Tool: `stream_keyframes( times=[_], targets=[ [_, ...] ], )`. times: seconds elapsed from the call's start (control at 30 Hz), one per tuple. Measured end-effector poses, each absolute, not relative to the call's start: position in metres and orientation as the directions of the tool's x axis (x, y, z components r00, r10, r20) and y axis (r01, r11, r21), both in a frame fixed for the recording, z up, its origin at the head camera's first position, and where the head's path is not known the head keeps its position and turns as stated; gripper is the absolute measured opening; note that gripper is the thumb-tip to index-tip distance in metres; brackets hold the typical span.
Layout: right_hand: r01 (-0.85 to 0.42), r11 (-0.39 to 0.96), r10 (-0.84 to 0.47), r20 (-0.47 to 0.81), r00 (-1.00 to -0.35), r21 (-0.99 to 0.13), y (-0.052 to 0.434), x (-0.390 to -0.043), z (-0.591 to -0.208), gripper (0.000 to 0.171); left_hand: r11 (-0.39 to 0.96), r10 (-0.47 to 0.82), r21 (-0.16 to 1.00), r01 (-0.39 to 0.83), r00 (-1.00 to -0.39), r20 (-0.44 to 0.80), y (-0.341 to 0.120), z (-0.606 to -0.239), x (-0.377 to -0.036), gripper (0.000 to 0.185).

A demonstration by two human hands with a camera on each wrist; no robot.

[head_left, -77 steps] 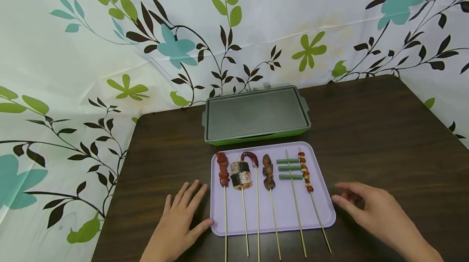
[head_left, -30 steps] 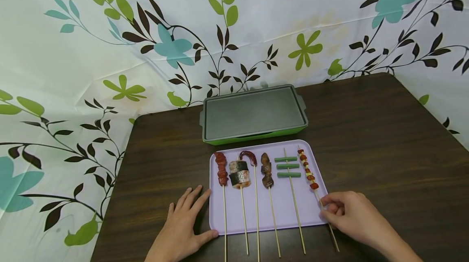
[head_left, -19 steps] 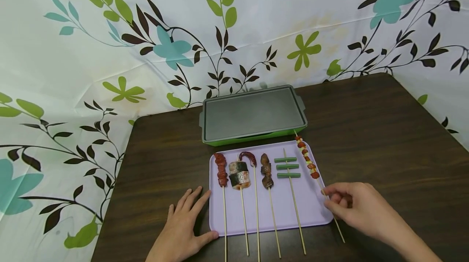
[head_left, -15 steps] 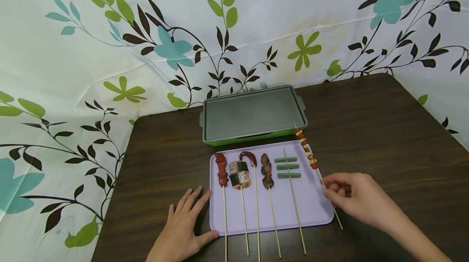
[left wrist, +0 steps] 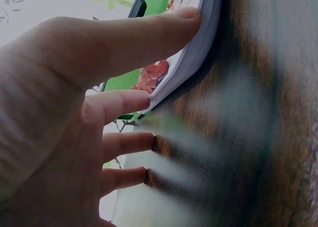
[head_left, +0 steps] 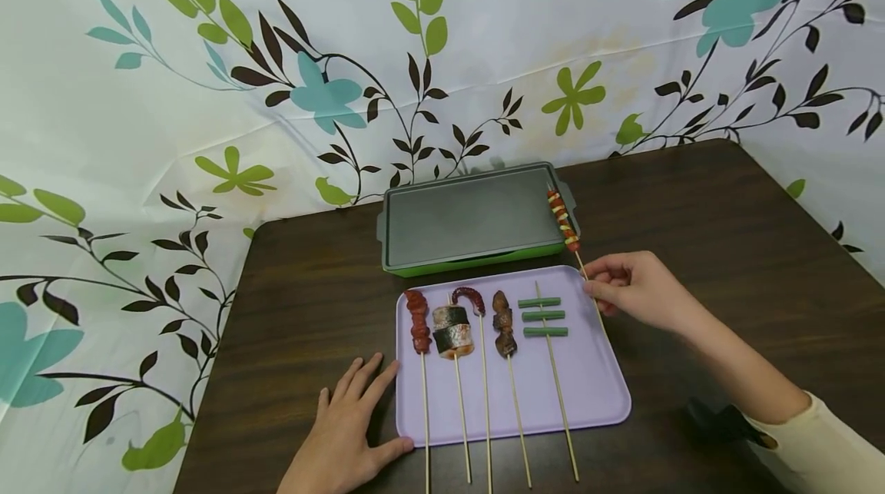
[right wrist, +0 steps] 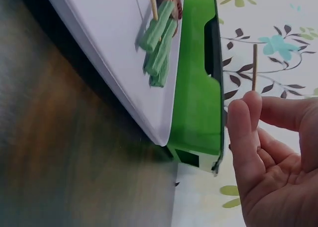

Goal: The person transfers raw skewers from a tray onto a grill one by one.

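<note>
My right hand (head_left: 625,288) pinches the stick of a red-and-yellow skewer (head_left: 563,218), lifted off the tray so its food end hangs over the right edge of the green grill pan (head_left: 477,216). In the right wrist view my right hand's fingertips (right wrist: 246,118) hold the stick (right wrist: 254,67) beside the grill pan (right wrist: 196,93). My left hand (head_left: 349,421) lies flat on the table, its fingers straight against the lilac tray's (head_left: 588,371) left edge; the left wrist view shows its thumb (left wrist: 149,36) touching the tray's rim (left wrist: 198,43).
On the tray lie several skewers: sausage (head_left: 419,320), fish roll (head_left: 453,330), a curled red piece (head_left: 471,297), dark meat (head_left: 505,323) and green beans (head_left: 544,316). The dark wooden table (head_left: 726,248) is walled by a floral cloth (head_left: 207,94) behind and on both sides.
My right hand reached in, pinched the rightmost skewer, lifted it off the tray and carried it away from me to the grill pan's right edge. The left hand has barely moved.
</note>
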State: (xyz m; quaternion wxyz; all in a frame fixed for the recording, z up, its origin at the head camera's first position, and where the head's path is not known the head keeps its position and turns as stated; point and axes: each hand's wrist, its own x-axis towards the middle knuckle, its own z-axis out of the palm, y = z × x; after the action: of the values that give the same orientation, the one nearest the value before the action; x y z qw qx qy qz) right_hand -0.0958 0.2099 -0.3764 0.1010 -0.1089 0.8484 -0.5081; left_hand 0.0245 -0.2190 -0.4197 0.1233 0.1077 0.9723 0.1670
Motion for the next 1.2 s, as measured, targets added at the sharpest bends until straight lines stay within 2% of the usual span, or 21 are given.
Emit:
stream_keyframes(
  times=[0.3,0.53,0.83,1.2],
  targets=[
    [0.028,0.426,-0.252,-0.148,-0.956,-0.904,0.203,-0.128,-0.379,0.031,0.921,0.248,0.354,0.164,-0.946,-0.208,-0.22,-0.421,0.024,0.096],
    [0.051,0.397,-0.233,-0.155,-0.96,-0.916,0.2,-0.134,-0.38,0.035,0.916,0.254,0.362,0.172,-0.948,-0.193,-0.22,-0.42,0.025,0.095],
    [0.141,0.361,-0.168,-0.213,-0.963,-0.922,0.197,-0.142,-0.384,0.037,0.919,0.246,0.36,0.161,-0.947,-0.206,-0.22,-0.42,0.024,0.095],
    [0.141,0.37,-0.143,-0.206,-0.968,-0.918,0.196,-0.143,-0.383,0.038,0.923,0.236,0.356,0.147,-0.946,-0.222,-0.219,-0.419,0.022,0.096]
  ],
)
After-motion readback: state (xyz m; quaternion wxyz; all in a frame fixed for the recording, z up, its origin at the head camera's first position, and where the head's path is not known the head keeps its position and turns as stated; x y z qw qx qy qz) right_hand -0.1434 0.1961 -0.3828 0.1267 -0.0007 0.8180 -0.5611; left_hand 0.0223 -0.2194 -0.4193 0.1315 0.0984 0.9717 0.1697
